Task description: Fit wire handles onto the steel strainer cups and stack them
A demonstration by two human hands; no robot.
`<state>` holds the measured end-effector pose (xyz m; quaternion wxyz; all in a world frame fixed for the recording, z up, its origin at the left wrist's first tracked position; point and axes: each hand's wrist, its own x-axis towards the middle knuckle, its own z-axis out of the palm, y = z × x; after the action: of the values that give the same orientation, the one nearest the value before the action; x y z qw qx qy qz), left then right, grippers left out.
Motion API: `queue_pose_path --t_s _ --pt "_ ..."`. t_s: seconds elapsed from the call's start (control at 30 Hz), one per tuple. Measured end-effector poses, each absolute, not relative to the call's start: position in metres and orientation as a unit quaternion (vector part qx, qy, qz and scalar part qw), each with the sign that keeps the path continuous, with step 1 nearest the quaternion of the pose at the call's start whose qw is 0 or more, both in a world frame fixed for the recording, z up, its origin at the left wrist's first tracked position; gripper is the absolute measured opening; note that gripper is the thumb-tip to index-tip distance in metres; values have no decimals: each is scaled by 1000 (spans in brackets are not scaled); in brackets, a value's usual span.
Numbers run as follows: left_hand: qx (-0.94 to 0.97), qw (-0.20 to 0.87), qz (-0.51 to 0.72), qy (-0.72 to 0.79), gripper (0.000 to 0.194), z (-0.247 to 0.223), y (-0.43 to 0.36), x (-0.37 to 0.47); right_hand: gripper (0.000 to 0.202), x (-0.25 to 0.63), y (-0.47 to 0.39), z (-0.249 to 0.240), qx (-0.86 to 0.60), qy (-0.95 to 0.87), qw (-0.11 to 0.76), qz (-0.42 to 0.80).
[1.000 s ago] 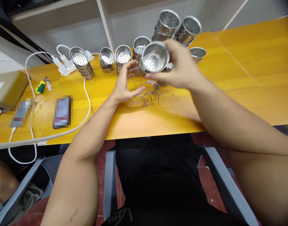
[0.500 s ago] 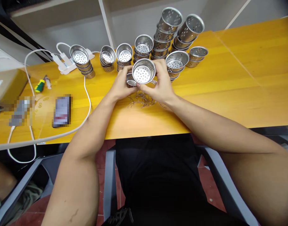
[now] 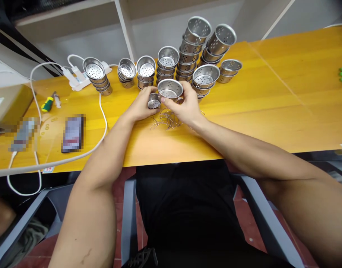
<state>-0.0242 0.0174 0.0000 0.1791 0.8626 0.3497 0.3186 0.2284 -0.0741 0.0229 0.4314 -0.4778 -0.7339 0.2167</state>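
My right hand [image 3: 187, 103] grips a perforated metal cup [image 3: 170, 90] by its side, thumb at the near rim; the cup is tipped a little, its mouth upward. My left hand [image 3: 144, 102] is closed around a smaller perforated metal cup [image 3: 154, 101], just left of the larger one. Below both hands a loose pile of thin curved metal wires [image 3: 168, 120] lies on the table. Right behind my right hand stands a short stack of perforated cups [image 3: 206, 77].
Several more cup stacks line the table's back, the tallest a leaning stack [image 3: 197, 31]. To the left are a white power strip [image 3: 80, 80] with cables, a green-yellow screwdriver [image 3: 47, 104], a blurred phone [image 3: 72, 133] and a cardboard box [image 3: 13, 106]. The yellow table [image 3: 257, 119] stretches right.
The larger cup in my right hand has come down slightly and tilted, showing more of its outer side. The smaller cup in my left hand shows more of its perforated bottom.
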Motion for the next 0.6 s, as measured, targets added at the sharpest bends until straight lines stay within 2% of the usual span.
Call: queue_pose_path --t_s 0.13,0.23,0.37,0.4,0.47,0.6 --pt "877 181 317 313 116 18 2 -19 65 231 -72 23 -512 -690 470 203" --pt "874 194 338 289 116 25 -7 -10 75 234 -74 25 -488 -719 450 207" --pt "857 176 389 290 118 13 -1 -3 98 237 -77 34 -447 -737 446 241" --pt "850 160 403 299 120 9 3 -3 96 238 -79 37 -453 -736 440 245" --pt "834 118 430 326 123 4 11 -6 77 243 -82 44 -471 -748 398 247" --pt "803 71 482 344 122 2 22 -12 30 255 -88 57 -471 -830 192 229"
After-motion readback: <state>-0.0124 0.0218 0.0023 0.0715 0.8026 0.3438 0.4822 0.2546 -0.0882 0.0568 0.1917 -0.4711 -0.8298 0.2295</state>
